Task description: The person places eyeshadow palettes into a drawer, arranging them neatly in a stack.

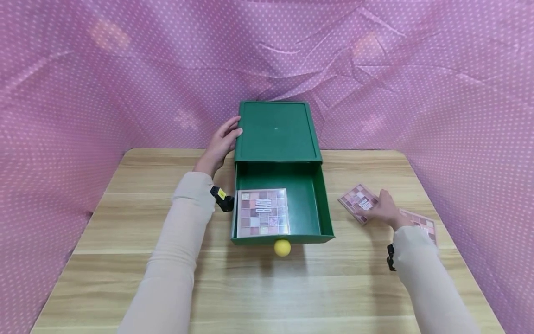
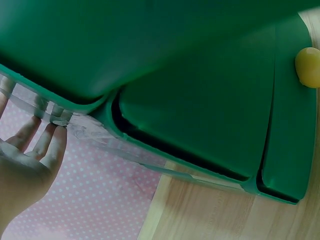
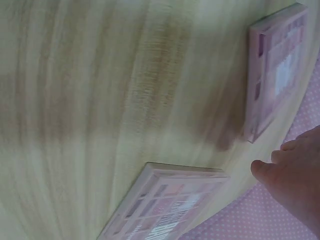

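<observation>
A green drawer box [image 1: 275,132] stands at the table's back with its drawer [image 1: 306,199] pulled out. A pink eyeshadow palette [image 1: 263,213] lies in the drawer's left part. My left hand [image 1: 221,144] rests its extended fingers against the box's left side; the left wrist view shows those fingers [image 2: 57,145] at the clear side wall. On the right, my right hand [image 1: 381,211] is over a second palette [image 1: 356,199], thumb reaching across it. A third palette [image 1: 421,222] is partly hidden by that arm. In the right wrist view, two palettes lie beside the loosely bent hand [image 3: 295,175], apart from it.
A yellow ball knob [image 1: 282,248] sticks out from the drawer front. Pink dotted cloth [image 1: 187,69] hangs behind and at both sides of the wooden table [image 1: 325,287]. Bare wood lies in front of the drawer.
</observation>
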Demonstrator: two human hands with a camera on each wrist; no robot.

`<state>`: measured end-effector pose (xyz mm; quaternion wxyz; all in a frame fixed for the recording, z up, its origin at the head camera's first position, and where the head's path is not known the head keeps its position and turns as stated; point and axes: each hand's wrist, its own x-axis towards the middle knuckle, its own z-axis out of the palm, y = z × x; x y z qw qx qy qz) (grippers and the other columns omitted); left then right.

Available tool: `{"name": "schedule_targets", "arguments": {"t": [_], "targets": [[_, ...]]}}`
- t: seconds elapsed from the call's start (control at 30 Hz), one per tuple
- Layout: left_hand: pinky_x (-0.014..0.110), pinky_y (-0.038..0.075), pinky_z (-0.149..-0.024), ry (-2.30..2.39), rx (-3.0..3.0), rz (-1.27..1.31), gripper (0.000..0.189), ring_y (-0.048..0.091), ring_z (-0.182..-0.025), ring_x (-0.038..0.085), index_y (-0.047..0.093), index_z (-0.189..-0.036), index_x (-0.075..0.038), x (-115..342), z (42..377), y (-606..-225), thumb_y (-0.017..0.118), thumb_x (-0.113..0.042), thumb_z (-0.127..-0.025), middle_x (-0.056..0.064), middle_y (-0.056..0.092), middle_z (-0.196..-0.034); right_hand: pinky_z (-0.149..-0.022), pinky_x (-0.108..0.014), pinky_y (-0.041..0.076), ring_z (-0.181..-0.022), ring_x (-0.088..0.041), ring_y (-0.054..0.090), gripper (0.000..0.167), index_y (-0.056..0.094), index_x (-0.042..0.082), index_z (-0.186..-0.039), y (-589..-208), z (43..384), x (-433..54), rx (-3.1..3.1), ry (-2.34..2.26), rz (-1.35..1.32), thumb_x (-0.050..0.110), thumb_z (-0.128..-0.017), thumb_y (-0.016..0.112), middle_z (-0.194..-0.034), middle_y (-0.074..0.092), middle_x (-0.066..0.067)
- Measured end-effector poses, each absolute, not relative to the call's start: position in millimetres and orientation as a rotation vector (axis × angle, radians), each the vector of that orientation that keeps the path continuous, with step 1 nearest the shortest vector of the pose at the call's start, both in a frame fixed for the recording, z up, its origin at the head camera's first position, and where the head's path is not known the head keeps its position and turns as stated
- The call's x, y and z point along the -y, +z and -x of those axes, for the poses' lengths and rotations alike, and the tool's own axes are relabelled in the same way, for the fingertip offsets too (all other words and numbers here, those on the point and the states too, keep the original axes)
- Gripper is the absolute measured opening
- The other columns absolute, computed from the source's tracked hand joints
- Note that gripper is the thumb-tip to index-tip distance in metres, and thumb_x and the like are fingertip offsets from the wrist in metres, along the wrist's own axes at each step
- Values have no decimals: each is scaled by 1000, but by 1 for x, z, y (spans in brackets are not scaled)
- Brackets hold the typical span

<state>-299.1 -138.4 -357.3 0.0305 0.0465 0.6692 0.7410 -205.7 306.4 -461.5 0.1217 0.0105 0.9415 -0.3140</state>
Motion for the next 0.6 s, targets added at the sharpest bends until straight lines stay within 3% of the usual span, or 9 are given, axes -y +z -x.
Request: {"name": "schedule_targets", "arguments": {"t": [0.1,0.2,0.47,0.6], "targets": [[36,39,-87,2274,-2066,-135,43,43,-109,22,40,-130,-19,139,298,-357,50,-19,-88,5,35,-131,-83,-53,32,-87,-38,35,99,16,-24,-118,-467,206,-307,-2770,-861,-36,37,-64,74,-103,32,-33],[36,39,-87,2256,-2074,-134,44,42,-110,22,40,-130,-20,139,298,-356,50,-20,-88,5,34,-131,-79,-50,35,-83,-34,35,97,18,-23,-116,-469,205,-307,-2763,-843,-49,38,-65,73,-99,33,-29],[37,38,-88,2253,-2073,-131,44,42,-111,22,39,-131,-20,139,296,-355,51,-20,-88,5,33,-132,-75,-45,39,-84,-32,40,105,19,-17,-119,-473,200,-305,-2678,-822,-145,49,-58,74,-100,35,-24],[38,36,-89,2237,-2075,-126,45,41,-112,22,38,-131,-21,139,296,-355,51,-21,-88,4,32,-133,-79,-47,38,-85,-32,40,112,16,-17,-121,-476,198,-304,-2675,-811,-162,52,-55,73,-101,35,-24]]}}
